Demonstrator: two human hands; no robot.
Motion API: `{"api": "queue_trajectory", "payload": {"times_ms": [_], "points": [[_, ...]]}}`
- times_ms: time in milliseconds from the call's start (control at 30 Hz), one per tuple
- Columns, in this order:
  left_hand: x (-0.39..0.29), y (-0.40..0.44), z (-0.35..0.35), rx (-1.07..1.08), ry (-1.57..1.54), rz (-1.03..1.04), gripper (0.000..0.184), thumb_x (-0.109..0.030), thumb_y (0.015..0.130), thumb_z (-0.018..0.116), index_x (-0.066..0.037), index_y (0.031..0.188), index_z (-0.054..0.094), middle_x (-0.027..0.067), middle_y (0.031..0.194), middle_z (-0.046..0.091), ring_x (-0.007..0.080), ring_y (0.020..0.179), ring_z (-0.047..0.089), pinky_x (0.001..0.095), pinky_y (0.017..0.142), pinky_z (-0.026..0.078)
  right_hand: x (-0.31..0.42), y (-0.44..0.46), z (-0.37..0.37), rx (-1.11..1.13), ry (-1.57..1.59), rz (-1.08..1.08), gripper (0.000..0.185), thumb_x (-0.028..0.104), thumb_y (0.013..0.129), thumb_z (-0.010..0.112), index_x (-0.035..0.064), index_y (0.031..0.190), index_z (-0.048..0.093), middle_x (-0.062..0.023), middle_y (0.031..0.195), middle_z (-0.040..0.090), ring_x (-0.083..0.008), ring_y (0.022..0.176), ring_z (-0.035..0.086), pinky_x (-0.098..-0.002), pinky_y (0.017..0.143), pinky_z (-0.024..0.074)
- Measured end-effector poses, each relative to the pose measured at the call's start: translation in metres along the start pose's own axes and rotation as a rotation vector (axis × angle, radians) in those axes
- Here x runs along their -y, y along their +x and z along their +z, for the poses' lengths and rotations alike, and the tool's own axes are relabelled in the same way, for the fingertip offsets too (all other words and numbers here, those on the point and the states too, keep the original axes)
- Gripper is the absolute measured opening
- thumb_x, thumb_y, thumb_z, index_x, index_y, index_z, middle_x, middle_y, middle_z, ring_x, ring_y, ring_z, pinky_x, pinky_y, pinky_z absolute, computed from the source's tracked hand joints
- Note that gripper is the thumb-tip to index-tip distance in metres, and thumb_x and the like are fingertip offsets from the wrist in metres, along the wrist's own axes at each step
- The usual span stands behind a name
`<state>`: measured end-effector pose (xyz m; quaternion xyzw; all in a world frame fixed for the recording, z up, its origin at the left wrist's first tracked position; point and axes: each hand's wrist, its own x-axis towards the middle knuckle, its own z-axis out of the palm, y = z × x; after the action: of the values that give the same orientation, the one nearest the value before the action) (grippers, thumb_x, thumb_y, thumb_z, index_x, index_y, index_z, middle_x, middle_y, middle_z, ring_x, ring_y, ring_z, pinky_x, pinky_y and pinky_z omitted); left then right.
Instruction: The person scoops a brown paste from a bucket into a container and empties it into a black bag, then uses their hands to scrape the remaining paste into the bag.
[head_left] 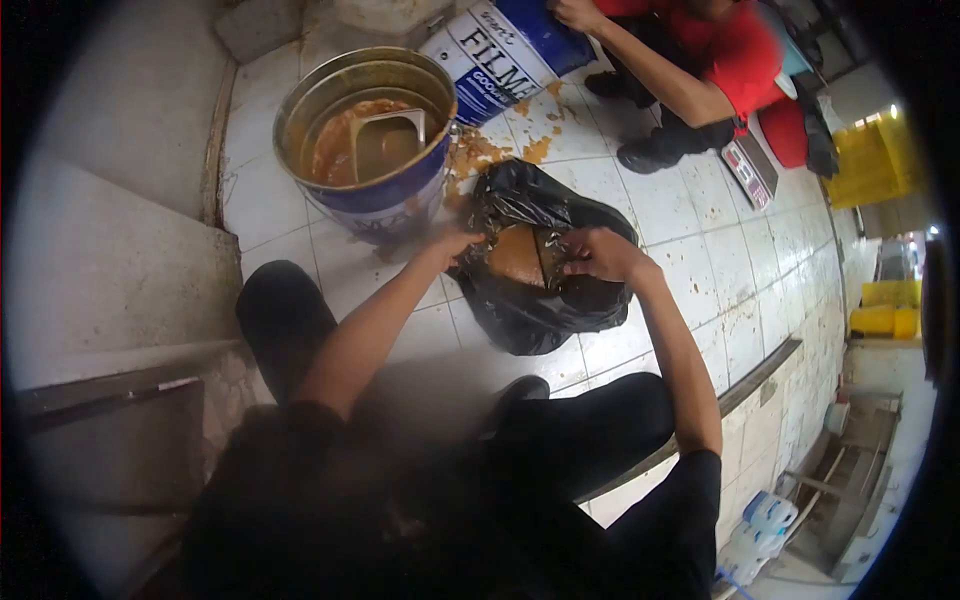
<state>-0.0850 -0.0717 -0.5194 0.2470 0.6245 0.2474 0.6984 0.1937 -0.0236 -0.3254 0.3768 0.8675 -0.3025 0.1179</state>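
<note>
On the tiled floor in front of me lies a black plastic bag [530, 320], its mouth spread around an orange-brown mass [517, 255]. My left hand [455, 248] is at the left side of the bag's opening, fingers closed on its edge. On the right side, my right hand [603, 254] pinches the black plastic beside the brown mass. Just beyond my left hand stands a large blue and white bucket [385, 205] holding brown paste and a metal scoop [388, 145].
A second blue and white bucket [490, 60] is tilted at the top, by a co-worker in a red shirt [740, 70]. Orange spills [475, 150] mark the floor near the buckets. A scale [750, 172] and yellow containers [875, 160] are at the right.
</note>
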Motion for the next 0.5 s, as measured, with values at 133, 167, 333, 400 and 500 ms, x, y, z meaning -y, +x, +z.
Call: {"api": "queue_trajectory", "payload": {"times_ms": [133,167,333,400,500], "points": [[0.020,-0.013,0.005,-0.134,0.059,0.063,0.065,-0.039,0.079,0.075,-0.009,0.130,0.048,0.0113,0.121,0.058,0.0270,0.105,0.057,0.0483,0.083,0.047,0.058,0.031,-0.052,-0.343,0.166,-0.154,0.031,0.019,0.081,0.071,0.0015,0.106,0.066,-0.0184,0.095,0.068,-0.0295,0.088,0.067,-0.0377,0.081,0.0515],[0.024,-0.007,0.004,-0.045,0.033,0.093,0.063,-0.039,0.081,0.073,-0.013,0.133,0.047,0.0117,0.124,0.056,0.0307,0.112,0.054,0.0550,0.082,0.047,0.080,0.045,-0.065,-0.436,0.099,-0.279,0.030,0.021,0.083,0.070,0.0011,0.105,0.066,-0.0163,0.094,0.068,-0.0280,0.086,0.066,-0.0361,0.079,0.0506],[0.006,-0.013,0.007,-0.103,0.391,0.193,0.053,-0.039,0.085,0.066,-0.004,0.123,0.054,0.0192,0.119,0.059,0.0359,0.107,0.060,0.0551,0.072,0.054,0.180,0.183,-0.096,-0.507,0.071,-0.520,0.036,0.028,0.086,0.066,0.0000,0.109,0.063,-0.0190,0.098,0.068,-0.0302,0.092,0.066,-0.0390,0.079,0.0505],[-0.006,-0.025,0.013,-0.179,0.569,0.209,0.050,-0.038,0.084,0.067,0.005,0.109,0.060,0.0239,0.110,0.062,0.0364,0.097,0.065,0.0481,0.072,0.056,0.188,0.257,-0.084,-0.474,-0.268,-0.411,0.035,0.031,0.085,0.065,0.0010,0.103,0.066,-0.0199,0.103,0.067,-0.0339,0.097,0.065,-0.0421,0.084,0.0512],[0.005,-0.012,0.021,-0.220,0.551,0.284,0.051,-0.039,0.081,0.069,0.007,0.101,0.063,0.0278,0.104,0.064,0.0387,0.099,0.064,0.0455,0.082,0.054,0.197,0.331,-0.061,-0.189,-0.448,-0.094,0.041,0.029,0.081,0.067,0.0006,0.111,0.063,-0.0220,0.105,0.065,-0.0341,0.102,0.063,-0.0454,0.085,0.0504]]}}
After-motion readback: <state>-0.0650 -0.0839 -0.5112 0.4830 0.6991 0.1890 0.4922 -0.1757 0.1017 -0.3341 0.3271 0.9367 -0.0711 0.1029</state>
